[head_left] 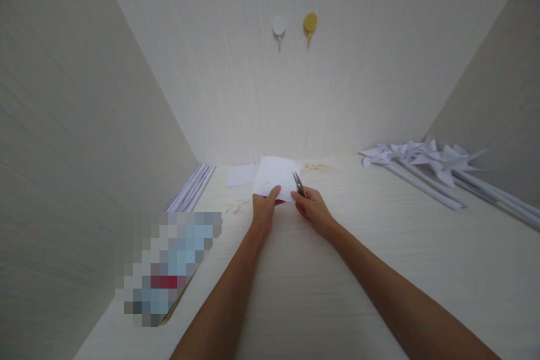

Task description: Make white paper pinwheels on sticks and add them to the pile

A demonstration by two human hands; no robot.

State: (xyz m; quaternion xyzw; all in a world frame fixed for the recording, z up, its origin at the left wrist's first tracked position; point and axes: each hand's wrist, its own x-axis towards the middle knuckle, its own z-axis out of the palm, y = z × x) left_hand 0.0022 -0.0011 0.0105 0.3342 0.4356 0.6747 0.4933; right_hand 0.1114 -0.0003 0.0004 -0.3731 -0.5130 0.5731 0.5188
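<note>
A white square sheet of paper (276, 175) is raised over the table in front of me. My left hand (265, 208) grips its near edge, with the thumb lying on top. In my right hand (311, 207) is a pair of scissors (299, 184), blades pointing away from me along the paper's right side. The tips of the blades look slightly apart. The right thumb also reaches the paper's near right corner. Another white sheet (241, 175) lies flat on the table, just left of the held one.
Rolled paper sticks (192, 188) lie at the back left, beside a blurred-out item (181, 259). Several paper pinwheels (422, 154) on sticks rest at the back right. A white hook (279, 26) and a yellow hook (310, 22) are on the back wall. Walls enclose both sides.
</note>
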